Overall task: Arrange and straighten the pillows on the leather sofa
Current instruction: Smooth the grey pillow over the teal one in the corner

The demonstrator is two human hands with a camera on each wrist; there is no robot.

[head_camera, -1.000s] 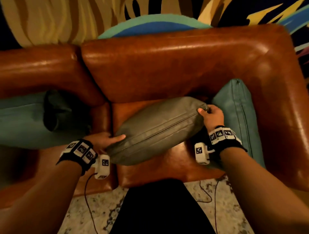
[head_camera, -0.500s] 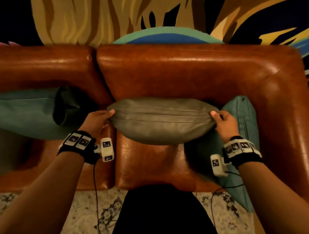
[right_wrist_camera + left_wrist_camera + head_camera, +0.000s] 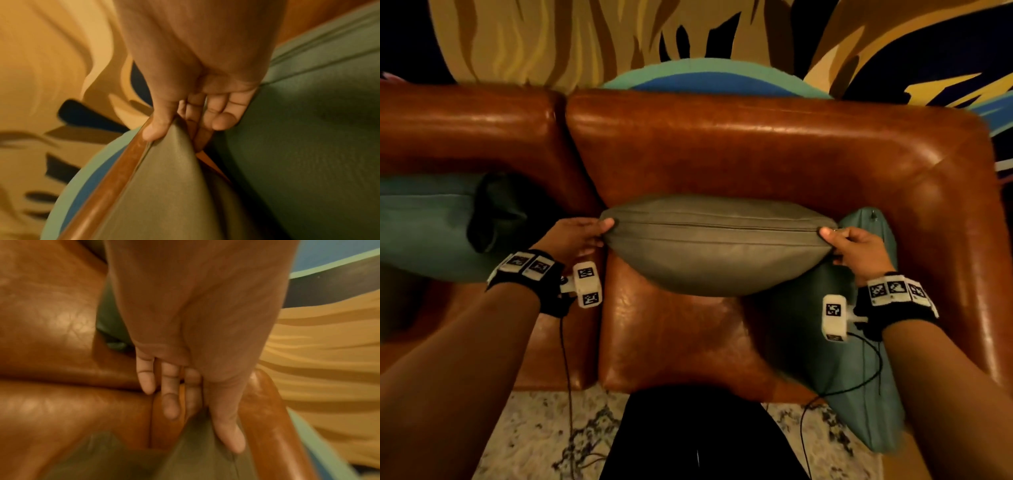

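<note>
A grey-olive pillow [image 3: 717, 243] stands level against the backrest of the brown leather sofa [image 3: 722, 147], zip seam on top. My left hand [image 3: 582, 233] pinches its left corner, thumb on top; in the left wrist view the left hand [image 3: 205, 402] has its thumb on the pillow [image 3: 185, 459]. My right hand [image 3: 849, 243] pinches the right corner; the right wrist view shows the right hand [image 3: 176, 123] with thumb and fingers closed on the pillow [image 3: 168, 186]. A teal pillow [image 3: 859, 359] leans at the right arm, behind my right hand. Another teal pillow [image 3: 421, 222] lies at the left.
A dark pillow [image 3: 496, 209] sits between the left teal pillow and the backrest. The seat cushion [image 3: 671, 335] lies below the grey pillow. A patterned rug [image 3: 534, 438] covers the floor in front. Wrist cables [image 3: 566, 359] hang down. A painted wall [image 3: 688, 34] rises behind the sofa.
The grey pillow went from lying tilted on the seat to standing level against the backrest. Both hands moved up and back with it, still holding its corners.
</note>
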